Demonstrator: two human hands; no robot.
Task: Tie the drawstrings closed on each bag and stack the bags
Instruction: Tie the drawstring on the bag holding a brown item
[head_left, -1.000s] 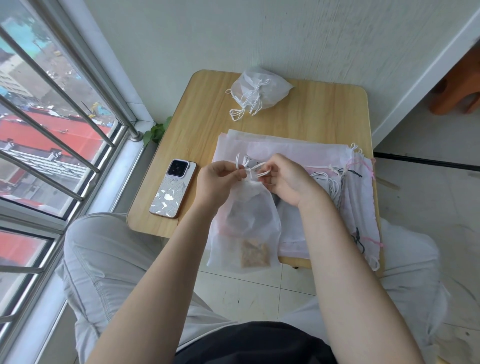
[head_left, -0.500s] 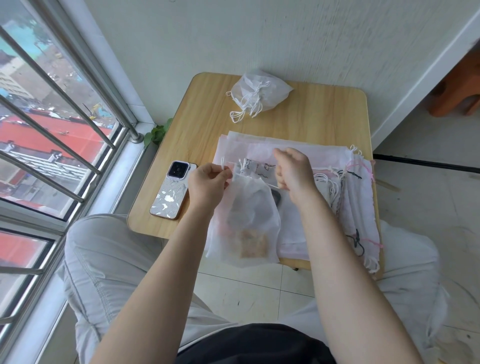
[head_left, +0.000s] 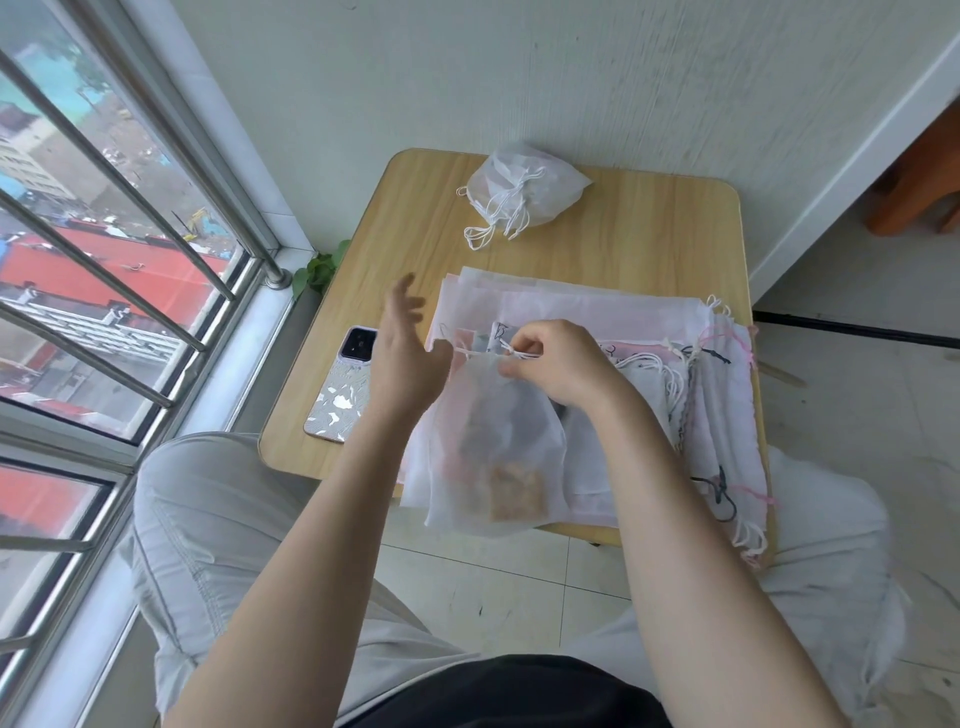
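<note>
A sheer white drawstring bag (head_left: 498, 457) with a brownish packet inside hangs over the near edge of the wooden table (head_left: 649, 234). My right hand (head_left: 558, 364) pinches its white drawstring at the gathered neck. My left hand (head_left: 402, 358) is lifted just left of the bag, fingers spread and blurred, holding nothing. Under the bag lies a flat pile of untied sheer bags (head_left: 649, 332) with white, black and pink strings. A tied stack of white bags (head_left: 524, 189) sits at the table's far edge.
A phone (head_left: 343, 387) in a patterned case lies on the table's left side, close to my left hand. A barred window (head_left: 104, 260) runs along the left and a wall stands behind the table. My knees are on both sides of the table.
My left hand let go of the drawstring and lifted up and away with fingers spread. My right hand came back to the bag's neck and pinches the string there.
</note>
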